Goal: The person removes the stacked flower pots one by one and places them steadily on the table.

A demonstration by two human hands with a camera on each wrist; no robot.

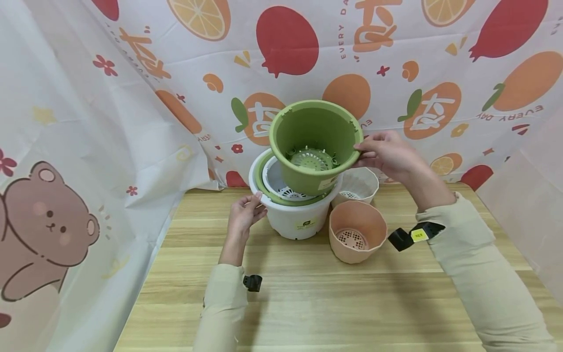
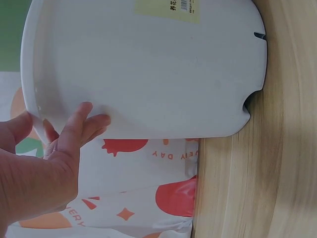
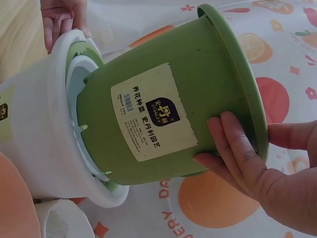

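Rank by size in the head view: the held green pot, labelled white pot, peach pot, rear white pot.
1. Held green pot and labelled white pot: too alike to rank; the green looks raised nearer the camera.
2. Peach pot.
3. Rear white pot, partly hidden.

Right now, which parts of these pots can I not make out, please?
Head view: floor of the white inner pot, partly behind the green pot.
Head view: label on the large white pot, print too small.
Left wrist view: large white pot, cut by the top edge.
Right wrist view: peach pot, cut by left and bottom edges.
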